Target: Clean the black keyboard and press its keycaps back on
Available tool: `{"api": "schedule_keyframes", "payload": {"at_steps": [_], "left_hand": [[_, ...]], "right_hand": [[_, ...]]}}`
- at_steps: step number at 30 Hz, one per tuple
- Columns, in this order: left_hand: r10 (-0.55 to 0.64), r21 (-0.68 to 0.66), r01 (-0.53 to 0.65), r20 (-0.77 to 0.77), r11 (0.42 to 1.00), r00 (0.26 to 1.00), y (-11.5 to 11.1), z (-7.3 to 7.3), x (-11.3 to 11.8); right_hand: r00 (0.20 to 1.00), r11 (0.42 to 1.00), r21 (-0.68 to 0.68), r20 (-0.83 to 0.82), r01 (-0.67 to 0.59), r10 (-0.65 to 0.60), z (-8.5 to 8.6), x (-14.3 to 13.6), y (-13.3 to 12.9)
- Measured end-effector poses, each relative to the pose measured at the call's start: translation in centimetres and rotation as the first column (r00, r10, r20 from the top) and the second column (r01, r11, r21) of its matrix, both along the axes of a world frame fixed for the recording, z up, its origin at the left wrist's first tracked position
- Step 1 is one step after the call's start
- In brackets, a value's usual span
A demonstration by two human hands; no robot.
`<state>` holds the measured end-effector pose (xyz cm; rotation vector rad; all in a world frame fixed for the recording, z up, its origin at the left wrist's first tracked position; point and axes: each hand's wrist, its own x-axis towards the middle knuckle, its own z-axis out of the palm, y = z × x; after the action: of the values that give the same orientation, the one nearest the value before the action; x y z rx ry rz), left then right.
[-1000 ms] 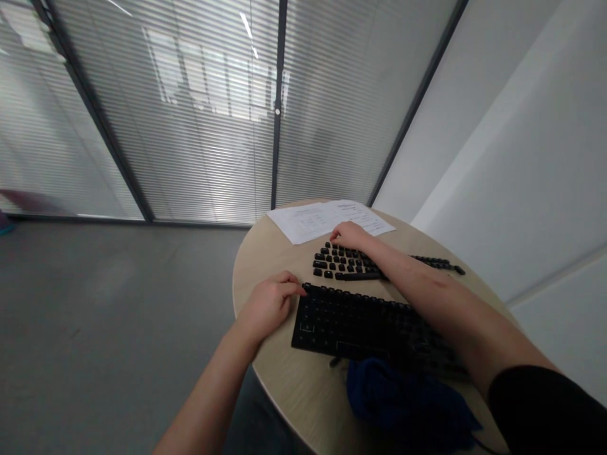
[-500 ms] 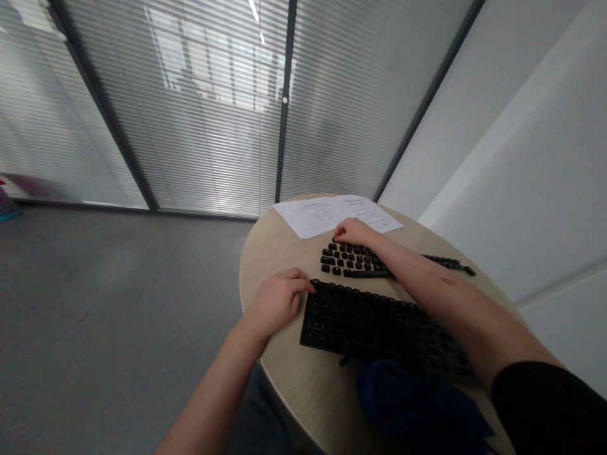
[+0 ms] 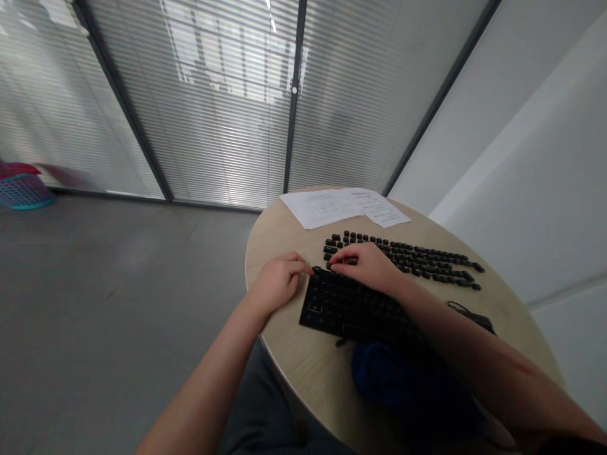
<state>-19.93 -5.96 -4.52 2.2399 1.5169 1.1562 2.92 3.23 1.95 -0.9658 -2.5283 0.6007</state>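
Walled ahead by glass partition point(image 3: 353, 126), divided by dark frames point(image 3: 291, 126) and fitted with small round white knob point(image 3: 294, 90) on middle upright. Screened with fine horizontal blinds point(image 3: 227, 158), brightest at upper middle, with blurred pale window-like patches amid slats. Closed in at right by plain white wall point(image 3: 545, 208). Laid with smooth grey floor point(image 3: 142, 303). Furnished with round-edged, pale wood-toned table point(image 3: 270, 246). Dotted at far left with pink-and-blue latticed basket point(image 3: 23, 189), beside partition's foot.

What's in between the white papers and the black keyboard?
In the head view, rows of black keycaps lie between the papers and the keyboard, some behind the right hand.
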Motion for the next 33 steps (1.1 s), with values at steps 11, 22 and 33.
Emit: {"api": "schedule_keyframes", "payload": {"at_steps": [11,22,33], "left_hand": [[0.099,-0.028,-0.1,-0.037,0.995,0.994,-0.6,0.3,0.5],[0.094,-0.078,-0.098,-0.059,0.992,0.994,-0.6,0.5,0.8],[0.086,-0.074,-0.09,-0.058,0.993,0.995,-0.8,0.8,0.9]], "right_hand": [[0.996,0.978,0.187,0.003,-0.089,0.09,-3.3,0.1,-2.3],[0.997,0.976,0.21,-0.04,-0.057,0.067,-4.0,-0.1,-2.5],[0.982,0.955,0.241,-0.029,-0.174,0.186,-4.5,-0.2,-2.1]]}}
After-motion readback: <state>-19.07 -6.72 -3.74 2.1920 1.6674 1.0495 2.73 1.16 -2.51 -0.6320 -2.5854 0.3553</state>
